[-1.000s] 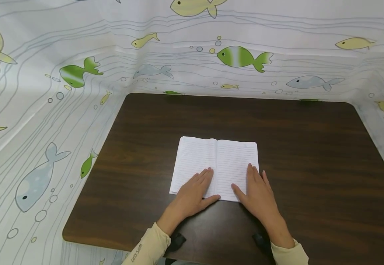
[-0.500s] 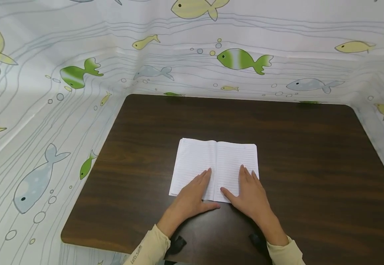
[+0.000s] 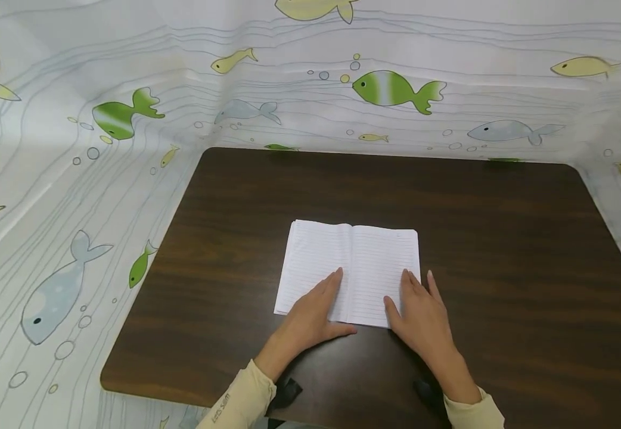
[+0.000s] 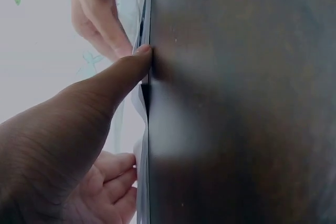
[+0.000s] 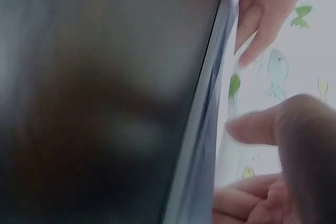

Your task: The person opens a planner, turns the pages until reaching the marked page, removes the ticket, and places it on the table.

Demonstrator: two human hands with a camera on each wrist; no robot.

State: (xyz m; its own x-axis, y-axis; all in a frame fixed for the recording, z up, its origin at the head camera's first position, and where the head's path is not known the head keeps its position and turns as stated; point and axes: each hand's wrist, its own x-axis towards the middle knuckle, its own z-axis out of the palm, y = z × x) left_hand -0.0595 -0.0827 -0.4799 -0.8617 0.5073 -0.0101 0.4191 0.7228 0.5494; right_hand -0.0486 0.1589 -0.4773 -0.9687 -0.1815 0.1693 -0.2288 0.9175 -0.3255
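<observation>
An open notebook (image 3: 318, 253) with blank ruled pages lies flat on the dark wooden table. Across the lower part of its left page rests my left hand (image 3: 311, 316), fingers extended near the centre fold. The left thumb points right, at the notebook's lower edge, and the left wrist view shows it by the page edges. My right hand (image 3: 423, 316) lies over the lower right corner of the right page with straight, spread fingers. In the right wrist view the right thumb (image 5: 257, 127) stands beside the page surface. Neither hand grips anything.
The brown table (image 3: 503, 268) extends around the notebook on all sides. A white curtain-like sheet (image 3: 128, 53) printed with fish surrounds its back and sides. Dark straps (image 3: 286, 393) show under the wrists.
My right hand slid left over the right page toward the fold, then back right to the page's outer edge. The left hand barely moved; its thumb shifted slightly down off the page.
</observation>
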